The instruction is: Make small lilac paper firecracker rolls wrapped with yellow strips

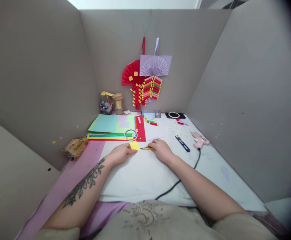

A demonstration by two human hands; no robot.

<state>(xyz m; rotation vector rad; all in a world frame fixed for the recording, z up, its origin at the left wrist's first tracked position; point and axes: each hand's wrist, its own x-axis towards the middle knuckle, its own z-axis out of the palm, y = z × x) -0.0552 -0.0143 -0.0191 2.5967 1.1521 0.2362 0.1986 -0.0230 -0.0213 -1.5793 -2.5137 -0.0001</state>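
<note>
My left hand (122, 153) rests on the white table (140, 176), its fingers pinching a small yellow paper piece (135, 145). Just to the right, my right hand (160, 149) is curled around a thin stick-like tool (145, 148) that points toward the yellow piece. Both hands lie close together near the table's middle. What the tool is exactly is too small to tell.
A stack of coloured paper sheets (112, 126) and a tape ring (131, 134) lie behind the hands. Blue snips (182, 144) and a pink glue gun (199, 140) with a black cord (177, 181) sit to the right. Paper fans and firecracker strings (146, 78) hang on the cardboard back wall.
</note>
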